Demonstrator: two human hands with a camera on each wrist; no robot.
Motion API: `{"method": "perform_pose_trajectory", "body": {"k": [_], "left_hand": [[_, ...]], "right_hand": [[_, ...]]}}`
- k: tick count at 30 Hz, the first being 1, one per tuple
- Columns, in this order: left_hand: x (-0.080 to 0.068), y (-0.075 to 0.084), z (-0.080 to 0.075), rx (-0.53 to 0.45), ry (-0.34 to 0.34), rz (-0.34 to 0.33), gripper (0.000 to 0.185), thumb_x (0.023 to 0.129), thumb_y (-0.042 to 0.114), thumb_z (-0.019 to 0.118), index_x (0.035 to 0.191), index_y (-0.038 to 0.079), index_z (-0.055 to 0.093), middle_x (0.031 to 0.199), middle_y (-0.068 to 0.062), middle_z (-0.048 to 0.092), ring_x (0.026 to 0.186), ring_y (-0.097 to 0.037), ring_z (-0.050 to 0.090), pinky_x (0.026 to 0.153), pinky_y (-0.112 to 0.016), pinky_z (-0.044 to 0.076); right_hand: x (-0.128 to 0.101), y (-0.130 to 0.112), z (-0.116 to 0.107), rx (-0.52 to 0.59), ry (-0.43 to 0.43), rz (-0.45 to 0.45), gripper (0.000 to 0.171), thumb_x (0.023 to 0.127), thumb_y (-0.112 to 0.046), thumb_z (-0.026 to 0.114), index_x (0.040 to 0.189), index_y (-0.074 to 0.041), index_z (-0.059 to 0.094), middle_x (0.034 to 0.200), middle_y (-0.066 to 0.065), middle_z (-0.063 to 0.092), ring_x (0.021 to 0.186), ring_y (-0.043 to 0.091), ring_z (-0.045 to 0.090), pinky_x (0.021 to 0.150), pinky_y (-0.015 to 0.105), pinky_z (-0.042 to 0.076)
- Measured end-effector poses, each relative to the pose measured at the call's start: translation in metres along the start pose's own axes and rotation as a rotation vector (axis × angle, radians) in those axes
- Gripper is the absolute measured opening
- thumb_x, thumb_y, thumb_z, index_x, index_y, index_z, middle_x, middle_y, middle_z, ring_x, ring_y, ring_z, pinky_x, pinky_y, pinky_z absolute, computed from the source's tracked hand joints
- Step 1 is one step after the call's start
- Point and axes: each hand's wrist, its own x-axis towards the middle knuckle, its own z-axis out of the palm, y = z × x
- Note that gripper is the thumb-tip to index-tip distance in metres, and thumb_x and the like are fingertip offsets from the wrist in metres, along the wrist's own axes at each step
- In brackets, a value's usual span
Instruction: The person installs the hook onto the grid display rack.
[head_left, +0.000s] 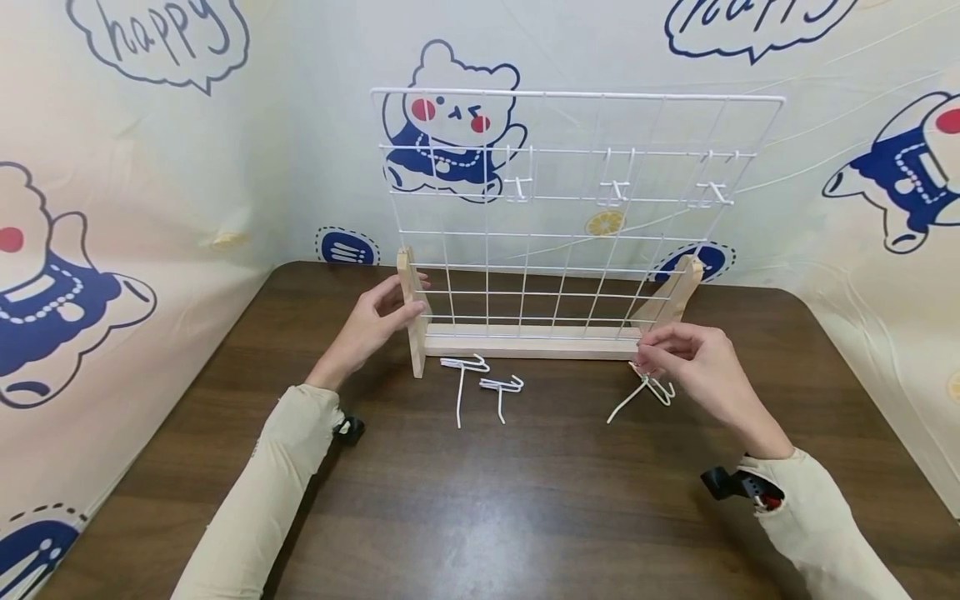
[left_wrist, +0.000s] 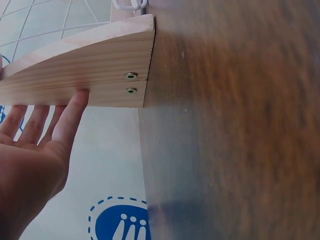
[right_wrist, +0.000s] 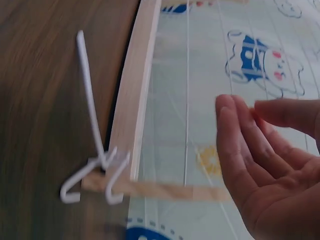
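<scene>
Right hand [head_left: 701, 362] loose over light, stiff, slippery wire hook [head_left: 645, 390]; best pinched by shank. Left hand [head_left: 375, 321] flat against wooden upright [head_left: 411, 312].

White-coated wire hook [head_left: 642, 395], bare-wood stand [head_left: 525, 342]

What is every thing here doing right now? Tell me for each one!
wire grid: upright in its wooden stand
hung hooks: three on the grid
loose hooks: two lying on the table
third loose hook: lying under the right hand
left hand: fingers straight, touching the stand's left upright
right hand: empty, fingers relaxed
</scene>
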Motion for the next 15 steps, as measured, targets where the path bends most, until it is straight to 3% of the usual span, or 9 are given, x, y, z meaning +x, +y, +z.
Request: {"method": "perform_pose_trajectory", "body": {"k": [10,15], "left_hand": [[-0.001,-0.004,0.000,-0.006,0.006,-0.008,0.045,0.098,0.017,0.065,0.140,0.008,0.053,0.139,-0.014,0.056,0.123,-0.030,0.054,0.094,-0.044,0.054],[0.002,-0.006,-0.002,-0.004,0.012,0.003,0.044,0.097,0.017,0.066,0.139,0.009,0.054,0.138,-0.013,0.057,0.122,-0.028,0.055,0.094,-0.044,0.054]], "right_hand": [[0.002,0.024,-0.015,-0.356,-0.002,0.008,0.015,0.089,-0.015,0.076,0.100,-0.005,0.075,0.087,0.008,0.075,0.076,0.020,0.070,0.060,0.021,0.051],[0.005,0.036,-0.016,-0.430,-0.099,-0.032,0.011,0.088,-0.008,0.075,0.099,-0.006,0.076,0.087,0.005,0.075,0.079,0.019,0.070,0.066,0.022,0.054]]}}
